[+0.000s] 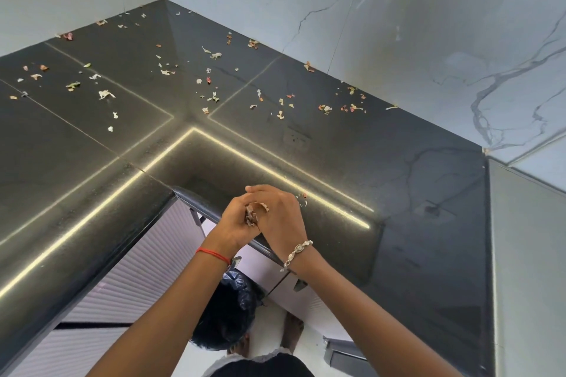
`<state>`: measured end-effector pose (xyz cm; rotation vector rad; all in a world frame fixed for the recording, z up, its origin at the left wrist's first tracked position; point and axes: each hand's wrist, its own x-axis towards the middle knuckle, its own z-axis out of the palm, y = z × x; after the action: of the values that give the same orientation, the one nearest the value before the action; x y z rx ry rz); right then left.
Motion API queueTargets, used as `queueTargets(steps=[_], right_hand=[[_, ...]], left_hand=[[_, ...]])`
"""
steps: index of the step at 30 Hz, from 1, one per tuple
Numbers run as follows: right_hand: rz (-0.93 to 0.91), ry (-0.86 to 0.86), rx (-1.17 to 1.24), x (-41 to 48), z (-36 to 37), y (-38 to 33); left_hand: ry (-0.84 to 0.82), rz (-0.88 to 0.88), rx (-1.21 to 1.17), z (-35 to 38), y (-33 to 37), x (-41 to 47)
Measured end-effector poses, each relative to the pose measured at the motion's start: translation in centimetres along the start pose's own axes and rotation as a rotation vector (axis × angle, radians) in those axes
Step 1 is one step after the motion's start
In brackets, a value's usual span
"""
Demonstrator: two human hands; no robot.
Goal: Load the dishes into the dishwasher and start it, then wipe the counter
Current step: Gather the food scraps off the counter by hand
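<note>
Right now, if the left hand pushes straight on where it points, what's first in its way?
The left hand touches the scraps; next, likely, the right hand just behind. Depth unclear.

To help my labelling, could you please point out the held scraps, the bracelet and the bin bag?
Scraps (251, 215): head view, the brown clump's middle.
Bracelet (296, 251): head view, a middle link.
Bin bag (240, 288): head view, its crinkled rim.
</note>
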<state>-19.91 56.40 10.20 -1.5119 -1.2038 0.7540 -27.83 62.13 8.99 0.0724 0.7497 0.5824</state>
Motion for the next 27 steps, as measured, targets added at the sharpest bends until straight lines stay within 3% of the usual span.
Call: queueTargets(steps=[1,5,7,10,14,18,21,24,27], right_hand=[[-0.018,0.006,-0.168,0.5,0.3,-1.1],[-0.065,0.204,-0.164,1.7,-2.3,-2.4],[0.007,0.234,-0.339,2.2,-4.3,-1.1],[0.257,0.0,-0.642,1.9,-5.3,2.8],[0.205,-0.135,-0.999,0.3,-2.6,4.9],[0.044,-0.335,-0.83,0.0,0.2,3.6],[0.011,-0.256,-0.531,1.9,-1.1,3.5],[0.066,-0.179,-0.696,4.9,-3.3,4.3],[0.12,-0.294,-0.95,5.8,-3.6,5.2]], left_hand=[[0.009,0.007,0.012,0.2,0.0,-0.1],[0.04,-0.016,-0.076,0.4,0.3,-0.3],[0.04,-0.039,-0.126,-0.3,0.6,-0.4],[0.014,-0.062,-0.107,-1.4,1.0,-1.6],[-0.087,-0.068,-0.125,-3.8,1.5,-2.8],[-0.073,-0.09,-0.089,-5.8,1.6,-3.7],[-0.075,-0.144,-0.102,-7.4,1.3,-4.3],[-0.05,-0.207,-0.063,-9.1,0.4,-4.7],[0.082,-0.274,0.01,-10.4,-0.9,-4.3]])
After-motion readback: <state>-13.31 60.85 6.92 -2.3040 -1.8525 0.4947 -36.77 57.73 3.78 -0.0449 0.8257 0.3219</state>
